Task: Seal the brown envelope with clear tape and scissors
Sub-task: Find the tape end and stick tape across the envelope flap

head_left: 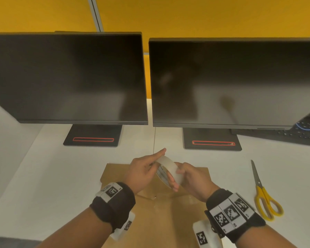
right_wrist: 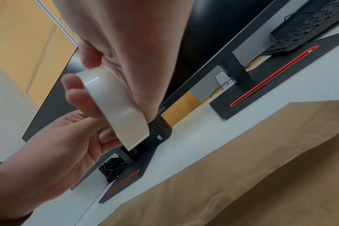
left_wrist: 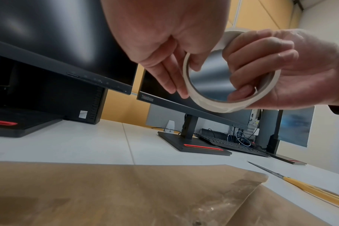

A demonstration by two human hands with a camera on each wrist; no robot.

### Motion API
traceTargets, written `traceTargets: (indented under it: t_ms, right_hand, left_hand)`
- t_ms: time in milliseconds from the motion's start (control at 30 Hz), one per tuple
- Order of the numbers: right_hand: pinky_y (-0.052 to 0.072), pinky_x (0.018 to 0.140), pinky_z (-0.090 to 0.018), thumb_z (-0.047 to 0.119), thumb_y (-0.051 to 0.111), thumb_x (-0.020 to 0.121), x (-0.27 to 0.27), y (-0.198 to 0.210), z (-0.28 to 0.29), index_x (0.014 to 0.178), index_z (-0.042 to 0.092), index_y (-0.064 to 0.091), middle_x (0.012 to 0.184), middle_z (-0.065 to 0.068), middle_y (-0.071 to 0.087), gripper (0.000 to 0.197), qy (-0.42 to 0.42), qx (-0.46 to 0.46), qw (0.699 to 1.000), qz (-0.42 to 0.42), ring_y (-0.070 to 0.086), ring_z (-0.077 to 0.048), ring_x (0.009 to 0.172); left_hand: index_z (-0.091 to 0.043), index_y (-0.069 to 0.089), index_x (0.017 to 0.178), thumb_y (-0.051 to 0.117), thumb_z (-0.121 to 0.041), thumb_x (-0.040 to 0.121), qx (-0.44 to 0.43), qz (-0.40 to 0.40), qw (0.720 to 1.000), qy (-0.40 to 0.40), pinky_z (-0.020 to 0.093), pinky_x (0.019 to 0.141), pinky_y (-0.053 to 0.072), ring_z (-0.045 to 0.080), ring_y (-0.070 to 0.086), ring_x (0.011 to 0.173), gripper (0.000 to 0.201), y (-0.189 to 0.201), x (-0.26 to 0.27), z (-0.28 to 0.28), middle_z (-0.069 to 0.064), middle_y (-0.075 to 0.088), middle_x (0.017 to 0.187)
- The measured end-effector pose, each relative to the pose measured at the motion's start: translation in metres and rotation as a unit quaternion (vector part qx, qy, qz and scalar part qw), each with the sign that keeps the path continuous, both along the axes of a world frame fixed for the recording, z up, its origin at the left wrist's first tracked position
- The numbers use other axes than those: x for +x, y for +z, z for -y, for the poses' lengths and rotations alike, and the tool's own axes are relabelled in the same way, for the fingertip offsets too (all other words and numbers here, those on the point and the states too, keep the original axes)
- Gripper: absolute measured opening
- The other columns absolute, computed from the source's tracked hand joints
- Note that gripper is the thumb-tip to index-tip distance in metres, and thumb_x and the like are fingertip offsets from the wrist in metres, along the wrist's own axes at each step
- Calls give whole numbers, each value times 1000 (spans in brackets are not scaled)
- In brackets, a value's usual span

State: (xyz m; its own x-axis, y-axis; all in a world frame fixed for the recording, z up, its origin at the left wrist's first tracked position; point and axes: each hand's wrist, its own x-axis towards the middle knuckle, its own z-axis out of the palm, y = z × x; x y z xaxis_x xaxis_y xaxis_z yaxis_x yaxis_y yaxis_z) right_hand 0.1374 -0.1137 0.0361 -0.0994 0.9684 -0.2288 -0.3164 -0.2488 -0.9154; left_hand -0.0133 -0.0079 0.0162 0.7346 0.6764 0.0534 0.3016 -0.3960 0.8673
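A roll of clear tape point(head_left: 169, 167) is held up over the brown envelope point(head_left: 161, 217), which lies flat on the white desk under both wrists. My left hand point(head_left: 150, 167) pinches the roll's rim, fingers straight along its outside and thumb inside the ring point(left_wrist: 213, 105). My right hand point(head_left: 188, 178) grips the other side, its fingers point(left_wrist: 248, 76) curled through the core. The right wrist view shows the roll's smooth outer band point(right_wrist: 114, 107) between both hands. Yellow-handled scissors point(head_left: 263, 194) lie closed on the desk right of the envelope, untouched.
Two dark monitors point(head_left: 66, 77) point(head_left: 231, 83) stand close behind on black bases with red slots point(head_left: 93, 139). A black keyboard point(head_left: 297, 135) and cables sit at the back right. White desk point(head_left: 52, 176) stretches left of the envelope.
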Motion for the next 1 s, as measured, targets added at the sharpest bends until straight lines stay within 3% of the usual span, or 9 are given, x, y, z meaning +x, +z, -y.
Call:
traceTargets:
  t_ms: [267, 400, 467, 567, 667, 767, 833, 933, 1000]
  right_hand:
    - [44, 70, -27, 20, 27, 80, 2, 2, -1, 64, 16, 55, 55, -7, 47, 32, 27, 8, 999, 29, 45, -18, 54]
    - [44, 73, -20, 24, 31, 81, 7, -1, -1, 61, 19, 56, 56, 2, 54, 33, -18, -17, 996, 91, 51, -11, 59]
    - [41, 71, -19, 27, 37, 79, 14, -4, -1, 62, 24, 60, 64, 10, 58, 28, -78, -49, 985, 145, 53, -9, 67]
    - [41, 79, -24, 25, 43, 94, 23, -10, -2, 90, 16, 64, 96, 2, 63, 23, -156, -67, 963, 208, 57, -14, 92]
    - [44, 92, -32, 28, 53, 93, 25, -12, -6, 110, 15, 58, 111, -3, 60, 21, -221, -119, 955, 157, 57, -18, 106]
    - [47, 84, -35, 22, 51, 92, 28, -13, -12, 112, 9, 56, 107, -11, 62, 24, -209, -161, 963, 56, 60, -25, 98]
    - [44, 83, -34, 19, 49, 92, 31, -11, -13, 110, 6, 58, 103, -14, 64, 25, -191, -157, 969, 0, 58, -27, 97]
    - [39, 90, -41, 16, 46, 91, 35, -3, -14, 107, -1, 60, 87, -15, 63, 28, -160, -155, 973, -61, 56, -29, 92]
    - [37, 94, -43, 16, 42, 92, 34, 2, -15, 109, -2, 56, 82, -16, 63, 27, -134, -160, 974, -93, 58, -30, 87]
  left_hand:
    - [-60, 51, 116, 54, -18, 95, -45, 5, 999, 9, 10, 95, 44, 0, 59, 114, 47, 1, -2, 1, -16, 65, 123]
    - [-36, 67, 107, 64, -13, 89, -132, 29, 991, 6, 21, 90, 50, 6, 66, 99, 29, 14, -4, -1, -8, 69, 111]
    - [-25, 65, 103, 67, -22, 88, -163, 19, 986, -36, 20, 86, 51, 8, 66, 97, 16, 20, -7, -2, -3, 68, 109]
    - [-23, 58, 94, 65, -35, 86, -197, 5, 978, -67, 30, 86, 50, 16, 68, 95, 16, 20, -8, 1, 1, 71, 99]
    - [-27, 54, 83, 68, -33, 84, -155, 31, 986, -44, 32, 82, 51, 12, 62, 83, 15, 14, -1, 10, -7, 62, 84]
    - [-34, 55, 79, 66, -44, 78, -87, 10, 996, -30, 37, 85, 49, 10, 58, 86, 15, 4, 3, 15, -13, 56, 85]
    - [-40, 55, 80, 66, -45, 80, -52, -25, 998, -33, 30, 87, 49, 3, 56, 90, 12, -1, 5, 18, -16, 56, 89]
    - [-49, 47, 77, 65, -42, 85, 1, -75, 996, -39, 13, 77, 40, -7, 52, 89, 20, -2, 7, 25, -25, 52, 91]
    - [-48, 50, 79, 65, -41, 86, 29, -70, 997, -34, 8, 75, 37, -8, 51, 89, 18, -4, 9, 29, -25, 54, 91]
